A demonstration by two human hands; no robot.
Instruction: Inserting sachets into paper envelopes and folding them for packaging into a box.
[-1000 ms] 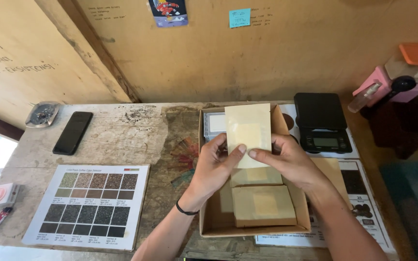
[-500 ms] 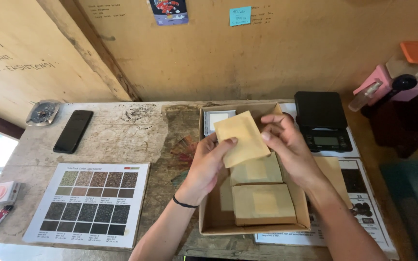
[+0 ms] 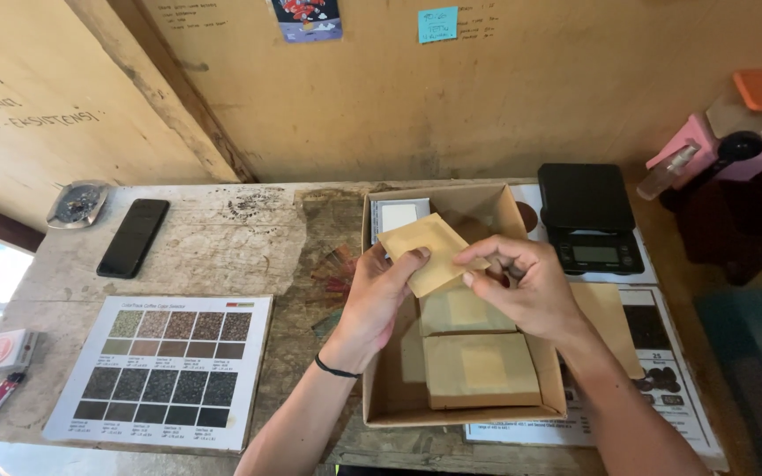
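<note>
A flat tan paper pouch (image 3: 429, 250) is held tilted above an open cardboard box (image 3: 376, 388). My left hand (image 3: 377, 298) grips its lower left edge with thumb on top. My right hand (image 3: 522, 284) pinches its right edge between thumb and fingers. Inside the box lie more tan pouches (image 3: 480, 368) stacked flat, and a grey-and-white packet (image 3: 399, 214) stands at the far left corner. A dark band circles my left wrist.
A black digital scale (image 3: 587, 217) sits right of the box. A printed colour chart (image 3: 164, 368), a black phone (image 3: 133, 237) and a metal ashtray (image 3: 78, 203) lie to the left. A pink object (image 3: 705, 150) stands far right. Small red items rest at the left table edge.
The pouch went from upright and facing me to tilted and lowered toward the box. My right hand shifted from its lower edge to its right edge.
</note>
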